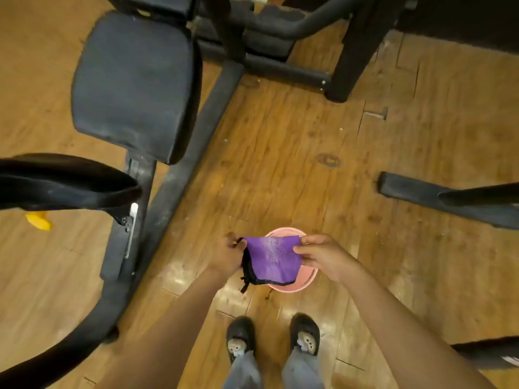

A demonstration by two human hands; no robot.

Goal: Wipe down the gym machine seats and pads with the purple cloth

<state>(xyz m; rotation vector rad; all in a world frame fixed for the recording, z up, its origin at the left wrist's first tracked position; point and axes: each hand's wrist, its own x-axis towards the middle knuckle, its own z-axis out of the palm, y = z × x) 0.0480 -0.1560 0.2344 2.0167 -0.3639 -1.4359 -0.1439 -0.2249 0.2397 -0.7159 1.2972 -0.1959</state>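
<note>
The purple cloth [273,259], edged in black, hangs stretched between my hands above a pink bucket [306,279] on the floor. My left hand [229,255] pinches its left corner and my right hand [323,256] pinches its right edge. Pale specks show on the cloth's face. The machine's black padded seat [134,85] lies up and to the left, dusty along its near edge. A second black pad [59,181] juts in from the left edge, lower down.
The machine's black frame bar [179,175] runs diagonally across the wooden floor beside the seat. More black frame legs stand at the top right [348,60] and right [438,197]. A yellow object [39,220] lies at the left. My shoes [272,338] stand behind the bucket.
</note>
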